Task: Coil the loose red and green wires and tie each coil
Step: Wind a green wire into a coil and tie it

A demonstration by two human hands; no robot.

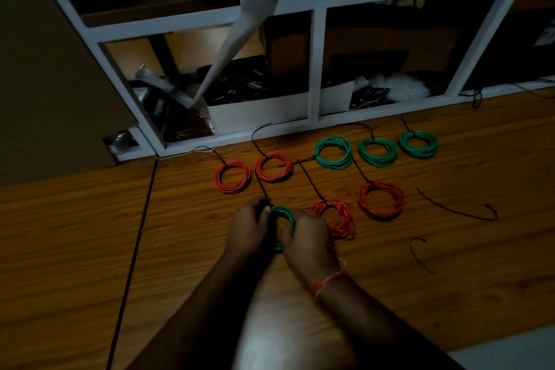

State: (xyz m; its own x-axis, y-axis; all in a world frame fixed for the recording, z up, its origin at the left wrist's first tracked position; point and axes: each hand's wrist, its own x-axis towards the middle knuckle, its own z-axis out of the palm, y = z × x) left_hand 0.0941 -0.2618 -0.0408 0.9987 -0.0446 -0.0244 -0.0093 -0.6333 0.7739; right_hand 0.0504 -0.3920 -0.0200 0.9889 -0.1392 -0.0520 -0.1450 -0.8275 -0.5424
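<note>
Both hands, the left hand (pixel 246 227) and the right hand (pixel 303 233), gripped the green coil (pixel 285 215) near the front of the bench (pixel 75 234). Loosening that grip before the black tie (pixel 262 189) was tight could let the loops spring apart.

Green coil (pixel 285 215) partly hidden by hands (pixel 279 231).

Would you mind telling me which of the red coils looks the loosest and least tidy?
The red coil right beside the right hand: its strands splay outward, whereas the other three red coils are compact rings.
</note>
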